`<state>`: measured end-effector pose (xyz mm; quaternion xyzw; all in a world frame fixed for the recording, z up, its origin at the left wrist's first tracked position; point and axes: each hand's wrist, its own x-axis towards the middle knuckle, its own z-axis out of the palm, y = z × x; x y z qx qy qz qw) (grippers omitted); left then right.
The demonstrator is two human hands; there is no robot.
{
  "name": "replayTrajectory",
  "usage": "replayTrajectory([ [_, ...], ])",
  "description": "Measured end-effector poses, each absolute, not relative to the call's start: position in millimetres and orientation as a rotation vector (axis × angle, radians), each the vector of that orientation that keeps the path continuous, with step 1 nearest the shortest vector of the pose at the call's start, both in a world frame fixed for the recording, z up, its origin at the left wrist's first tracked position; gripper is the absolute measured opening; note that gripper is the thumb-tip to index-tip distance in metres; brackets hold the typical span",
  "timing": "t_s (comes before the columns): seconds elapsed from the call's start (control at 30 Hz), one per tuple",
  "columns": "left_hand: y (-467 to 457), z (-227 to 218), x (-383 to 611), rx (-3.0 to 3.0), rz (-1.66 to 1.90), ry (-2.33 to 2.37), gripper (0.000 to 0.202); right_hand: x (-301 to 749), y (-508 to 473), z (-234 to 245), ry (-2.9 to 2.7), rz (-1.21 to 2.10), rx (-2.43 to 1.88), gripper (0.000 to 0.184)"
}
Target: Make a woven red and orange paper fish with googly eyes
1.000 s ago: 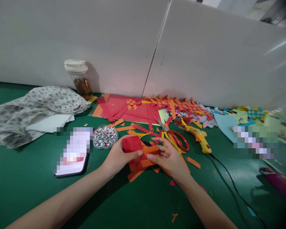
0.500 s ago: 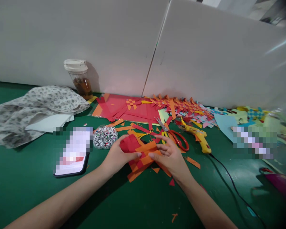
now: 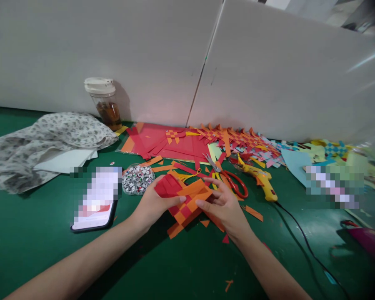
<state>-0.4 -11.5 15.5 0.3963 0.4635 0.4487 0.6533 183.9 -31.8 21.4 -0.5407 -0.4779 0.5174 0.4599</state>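
Between my hands is a piece of woven paper strips (image 3: pixel 183 211), red and orange in a checkered pattern, held just above the green table. My left hand (image 3: pixel 154 204) grips its red side, the thumb pressed on top near the middle. My right hand (image 3: pixel 223 208) pinches the orange strips at the other side, thumb on top, the other fingers partly behind the paper. Loose strip ends stick out at the lower left and lower right. Scissors with red handles (image 3: pixel 235 183) lie just beyond my right hand. A round clear box of googly eyes (image 3: pixel 138 179) sits beside my left hand.
A phone (image 3: pixel 96 200) lies at the left, near a patterned cloth (image 3: pixel 59 135) and a lidded cup of brown drink (image 3: pixel 108 110). Right of the scissors rests a yellow glue gun (image 3: pixel 265 185) with its black cord. Finished woven fish (image 3: pixel 243 139), red sheets (image 3: pixel 187 146) and paper scraps line the wall.
The woven paper has turned slightly in my hands; its orange strips at the right have spread and lifted, showing more of the checkered weave. Both hands stay nearly in place.
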Motion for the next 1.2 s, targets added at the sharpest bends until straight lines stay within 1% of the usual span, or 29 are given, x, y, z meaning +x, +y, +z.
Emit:
replayTrajectory([
  [0.07,-12,15,0,0.916,1.037,1.012,0.047,181,-33,19,-1.162,1.318,-1.316,0.063],
  [0.2,-12,12,0,0.939,1.026,0.924,0.043,177,-35,17,-1.169,1.238,-1.337,0.061],
  [0.4,-13,11,0,0.930,1.007,0.924,0.037,178,-37,20,-1.198,1.178,-1.347,0.055],
  [0.47,-14,12,1,0.927,1.020,0.920,0.036,177,-37,19,-1.194,1.175,-1.349,0.056],
  [0.6,-18,16,3,0.925,1.013,0.899,0.039,173,-37,15,-1.142,1.240,-1.337,0.062],
  [0.73,-15,16,1,0.942,1.009,0.895,0.040,178,-34,14,-1.102,1.228,-1.326,0.066],
  [0.9,-3,16,-8,0.971,0.847,0.928,0.038,187,-30,20,-1.059,1.276,-1.266,0.064],
  [1.03,-4,15,-7,0.988,0.805,0.928,0.034,181,-31,21,-1.017,1.300,-1.214,0.060],
  [1.2,-8,16,-6,1.035,0.791,0.934,0.040,179,-32,15,-1.050,1.318,-1.234,0.061],
])
